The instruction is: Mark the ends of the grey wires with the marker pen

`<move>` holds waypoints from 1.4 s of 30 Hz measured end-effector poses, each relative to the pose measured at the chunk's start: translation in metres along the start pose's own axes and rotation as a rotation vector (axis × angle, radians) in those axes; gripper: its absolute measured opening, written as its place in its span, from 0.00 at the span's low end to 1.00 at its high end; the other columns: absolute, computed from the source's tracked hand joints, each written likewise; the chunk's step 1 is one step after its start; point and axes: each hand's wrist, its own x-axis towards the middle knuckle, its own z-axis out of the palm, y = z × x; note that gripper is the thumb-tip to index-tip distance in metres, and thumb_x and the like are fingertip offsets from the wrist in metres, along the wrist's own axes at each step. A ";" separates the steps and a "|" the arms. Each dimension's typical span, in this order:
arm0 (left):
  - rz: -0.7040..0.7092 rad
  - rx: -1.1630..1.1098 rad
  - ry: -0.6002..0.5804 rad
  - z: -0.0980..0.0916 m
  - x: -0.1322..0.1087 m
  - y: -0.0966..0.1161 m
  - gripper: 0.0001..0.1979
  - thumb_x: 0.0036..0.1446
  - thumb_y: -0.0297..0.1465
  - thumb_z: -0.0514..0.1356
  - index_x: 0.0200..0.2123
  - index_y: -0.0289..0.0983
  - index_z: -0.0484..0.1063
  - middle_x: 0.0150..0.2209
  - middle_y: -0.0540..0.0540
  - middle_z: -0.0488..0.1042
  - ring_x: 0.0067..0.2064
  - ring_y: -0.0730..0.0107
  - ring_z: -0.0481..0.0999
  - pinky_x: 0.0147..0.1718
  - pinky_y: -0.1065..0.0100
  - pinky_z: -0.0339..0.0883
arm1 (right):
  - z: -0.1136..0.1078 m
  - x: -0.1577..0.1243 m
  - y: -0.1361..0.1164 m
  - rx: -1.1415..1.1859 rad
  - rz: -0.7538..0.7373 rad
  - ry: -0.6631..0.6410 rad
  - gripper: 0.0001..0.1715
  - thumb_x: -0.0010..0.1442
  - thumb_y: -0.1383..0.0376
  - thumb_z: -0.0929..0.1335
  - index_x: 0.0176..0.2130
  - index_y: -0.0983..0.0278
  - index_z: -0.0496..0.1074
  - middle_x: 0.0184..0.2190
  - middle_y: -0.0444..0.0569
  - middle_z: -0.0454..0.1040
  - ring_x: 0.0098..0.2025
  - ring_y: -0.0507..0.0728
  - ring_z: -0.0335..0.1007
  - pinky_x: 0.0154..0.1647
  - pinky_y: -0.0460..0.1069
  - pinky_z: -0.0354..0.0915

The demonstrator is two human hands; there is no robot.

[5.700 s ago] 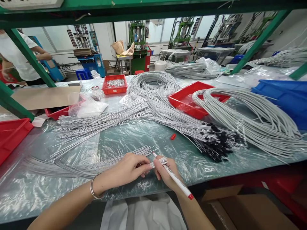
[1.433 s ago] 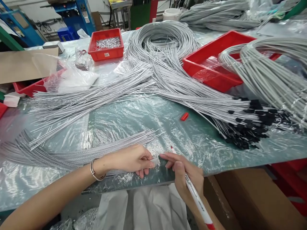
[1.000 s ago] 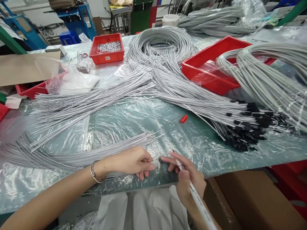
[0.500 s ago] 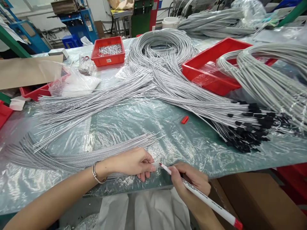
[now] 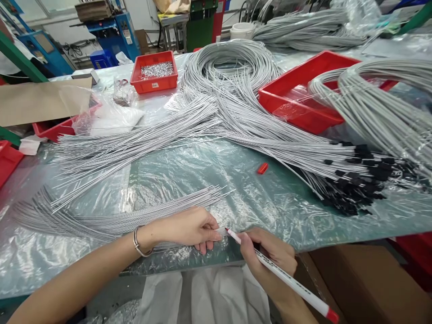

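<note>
Near the table's front edge, my left hand (image 5: 197, 229) is closed, pinching a small pale tag (image 5: 222, 231) that sticks out past the fingertips. My right hand (image 5: 268, 252) grips a white marker (image 5: 286, 276) with a red end, its red tip touching or almost touching the tag. Behind my left hand and forearm lies a bundle of thin grey wires (image 5: 141, 216), partly hidden by them. A small red pen cap (image 5: 262, 168) rests on the plastic-covered table (image 5: 189, 166), beyond my right hand.
A large coil of grey wires (image 5: 232, 58) fans into two bunches, the right one ending in black connectors (image 5: 357, 180). Red trays (image 5: 153, 85) stand at the back and sides. More cable loops (image 5: 381, 94) lie at right. A cardboard box (image 5: 367, 279) sits below the table edge.
The whole view has shifted slightly. Both hands keep their hold on the tag and marker, with the marker's tip still at the tag.
</note>
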 end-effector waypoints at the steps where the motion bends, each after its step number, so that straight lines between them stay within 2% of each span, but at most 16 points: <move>1: -0.006 0.003 0.002 0.000 0.000 0.000 0.17 0.60 0.42 0.53 0.26 0.35 0.65 0.25 0.47 0.73 0.27 0.69 0.76 0.24 0.74 0.69 | 0.000 0.000 0.000 -0.006 0.006 0.003 0.09 0.57 0.75 0.65 0.28 0.64 0.69 0.18 0.42 0.65 0.18 0.48 0.57 0.20 0.46 0.56; 8: -0.013 0.021 0.012 0.001 0.000 0.000 0.18 0.60 0.42 0.53 0.26 0.34 0.67 0.25 0.47 0.73 0.27 0.70 0.76 0.22 0.75 0.67 | -0.001 0.000 0.002 -0.001 -0.028 0.006 0.09 0.56 0.76 0.64 0.28 0.64 0.68 0.19 0.43 0.66 0.19 0.49 0.60 0.20 0.46 0.56; 14: -0.036 -0.009 0.015 0.000 -0.001 0.002 0.21 0.57 0.47 0.54 0.26 0.34 0.68 0.24 0.47 0.73 0.27 0.68 0.76 0.23 0.74 0.68 | -0.001 0.001 0.001 0.008 -0.051 0.001 0.11 0.56 0.76 0.63 0.26 0.64 0.66 0.18 0.42 0.65 0.18 0.49 0.59 0.19 0.46 0.55; 19: -0.029 0.000 0.017 0.000 -0.001 0.003 0.18 0.59 0.43 0.54 0.26 0.34 0.67 0.24 0.47 0.73 0.27 0.69 0.76 0.23 0.74 0.68 | -0.001 0.000 0.002 0.020 -0.057 -0.007 0.11 0.56 0.77 0.63 0.26 0.64 0.66 0.17 0.41 0.62 0.18 0.48 0.57 0.19 0.46 0.54; 25: -0.014 -0.031 0.010 0.000 -0.004 0.005 0.22 0.56 0.48 0.55 0.25 0.34 0.67 0.22 0.48 0.71 0.26 0.70 0.75 0.25 0.73 0.69 | -0.004 0.000 0.004 0.043 -0.053 -0.033 0.12 0.55 0.76 0.63 0.24 0.64 0.63 0.17 0.41 0.60 0.17 0.48 0.56 0.18 0.46 0.54; 29: -0.020 -0.057 0.017 0.000 -0.004 0.004 0.18 0.57 0.44 0.56 0.24 0.34 0.67 0.22 0.49 0.70 0.25 0.70 0.74 0.25 0.72 0.69 | -0.005 0.001 0.004 0.068 -0.044 -0.030 0.11 0.55 0.76 0.63 0.25 0.64 0.65 0.17 0.41 0.60 0.17 0.49 0.57 0.18 0.46 0.54; 32: -0.026 -0.052 0.026 0.002 -0.001 0.001 0.16 0.59 0.39 0.55 0.24 0.34 0.66 0.21 0.49 0.70 0.24 0.71 0.74 0.24 0.73 0.69 | -0.001 -0.002 0.001 0.115 0.021 0.045 0.11 0.57 0.73 0.64 0.23 0.64 0.66 0.17 0.42 0.61 0.17 0.49 0.57 0.19 0.45 0.55; 35: -0.033 -0.053 0.027 0.003 -0.002 0.000 0.14 0.59 0.37 0.54 0.25 0.34 0.65 0.23 0.49 0.71 0.24 0.72 0.73 0.23 0.74 0.67 | 0.006 -0.009 -0.001 0.223 0.201 0.245 0.12 0.61 0.64 0.63 0.28 0.64 0.70 0.19 0.45 0.68 0.18 0.50 0.60 0.18 0.45 0.57; 37: -0.007 0.023 0.070 0.005 -0.011 0.007 0.14 0.60 0.37 0.53 0.25 0.35 0.64 0.23 0.49 0.71 0.23 0.72 0.73 0.22 0.74 0.65 | 0.009 -0.011 0.000 0.348 0.320 0.334 0.17 0.63 0.56 0.60 0.36 0.64 0.71 0.20 0.47 0.72 0.17 0.51 0.62 0.17 0.45 0.59; 39: 0.077 0.220 0.198 0.009 -0.026 0.021 0.15 0.62 0.35 0.51 0.24 0.35 0.63 0.22 0.49 0.70 0.24 0.72 0.72 0.25 0.74 0.64 | 0.009 -0.010 0.002 0.417 0.398 0.335 0.20 0.65 0.55 0.58 0.40 0.65 0.70 0.19 0.47 0.73 0.15 0.51 0.61 0.14 0.44 0.59; 41: 0.191 0.482 0.358 0.017 -0.041 0.037 0.14 0.63 0.34 0.49 0.26 0.36 0.64 0.22 0.49 0.70 0.27 0.72 0.71 0.29 0.72 0.62 | 0.008 -0.004 0.003 0.371 0.345 0.232 0.15 0.64 0.59 0.60 0.37 0.64 0.71 0.17 0.45 0.72 0.13 0.51 0.63 0.12 0.43 0.60; 42: 0.239 0.599 0.418 0.024 -0.047 0.043 0.13 0.64 0.33 0.48 0.29 0.36 0.66 0.24 0.48 0.71 0.29 0.71 0.71 0.30 0.71 0.61 | 0.007 0.000 0.001 0.316 0.247 0.150 0.11 0.63 0.61 0.62 0.36 0.63 0.72 0.16 0.45 0.71 0.13 0.51 0.64 0.13 0.43 0.62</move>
